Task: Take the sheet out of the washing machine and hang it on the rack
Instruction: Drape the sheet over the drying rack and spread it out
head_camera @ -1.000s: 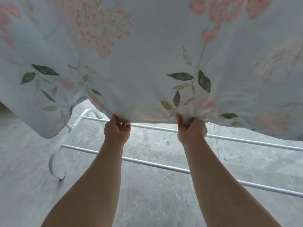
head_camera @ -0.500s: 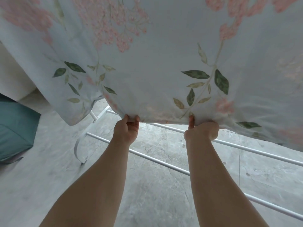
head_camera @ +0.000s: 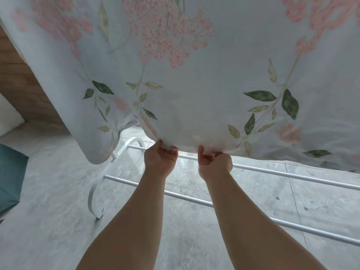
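A pale blue sheet (head_camera: pixel 194 106) printed with pink flowers and green leaves fills the upper half of the head view, spread out above the rack. My left hand (head_camera: pixel 160 159) grips its lower hem, fingers curled round the cloth. My right hand (head_camera: pixel 215 164) grips the same hem just to the right, the two hands close together. Beneath them run the white bars of the drying rack (head_camera: pixel 272 170), with its curved end frame (head_camera: pixel 93 199) at the left. The washing machine is out of view.
Grey stone-look floor tiles (head_camera: pixel 48 221) lie under the rack. A teal object (head_camera: pixel 9 180) sits at the left edge. A wooden panel (head_camera: pixel 17 80) and something white (head_camera: pixel 8 117) stand at the far left behind the sheet.
My hands have drawn closer together along the hem. The view has shifted so the sheet and rack sit further right, uncovering the wooden panel and more of the teal object.
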`<state>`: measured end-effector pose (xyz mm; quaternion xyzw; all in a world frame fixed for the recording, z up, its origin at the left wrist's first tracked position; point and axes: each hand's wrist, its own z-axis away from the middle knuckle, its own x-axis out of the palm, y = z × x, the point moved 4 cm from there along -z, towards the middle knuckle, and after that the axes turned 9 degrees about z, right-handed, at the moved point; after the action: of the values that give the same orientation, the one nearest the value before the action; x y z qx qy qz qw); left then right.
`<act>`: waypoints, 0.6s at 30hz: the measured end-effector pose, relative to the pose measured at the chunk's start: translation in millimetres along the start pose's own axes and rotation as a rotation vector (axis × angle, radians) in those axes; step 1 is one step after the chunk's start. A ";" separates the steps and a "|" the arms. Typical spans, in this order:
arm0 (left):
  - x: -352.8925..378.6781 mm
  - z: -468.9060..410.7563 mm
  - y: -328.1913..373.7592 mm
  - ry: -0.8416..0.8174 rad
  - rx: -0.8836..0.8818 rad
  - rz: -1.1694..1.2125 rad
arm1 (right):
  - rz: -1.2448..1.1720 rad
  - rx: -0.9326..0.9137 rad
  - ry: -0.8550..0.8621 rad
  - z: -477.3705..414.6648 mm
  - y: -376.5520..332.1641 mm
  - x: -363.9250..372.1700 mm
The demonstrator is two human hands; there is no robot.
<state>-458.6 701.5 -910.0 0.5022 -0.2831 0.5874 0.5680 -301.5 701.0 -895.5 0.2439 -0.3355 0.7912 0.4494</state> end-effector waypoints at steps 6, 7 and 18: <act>8.6 -25.7 28.3 -0.033 -0.057 -0.093 | -0.039 -0.145 -0.024 -9.3 0.2 5.3; 7.6 -26.9 31.5 -0.017 -0.080 -0.101 | -0.027 -0.155 -0.042 -8.5 8.0 6.3; 7.0 -24.9 25.2 0.031 -0.074 -0.028 | 0.269 -0.172 -0.213 -8.1 19.9 16.1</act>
<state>-488.1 721.7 -906.0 0.4755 -0.2885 0.5762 0.5990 -327.3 708.5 -896.0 0.2398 -0.4773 0.7821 0.3209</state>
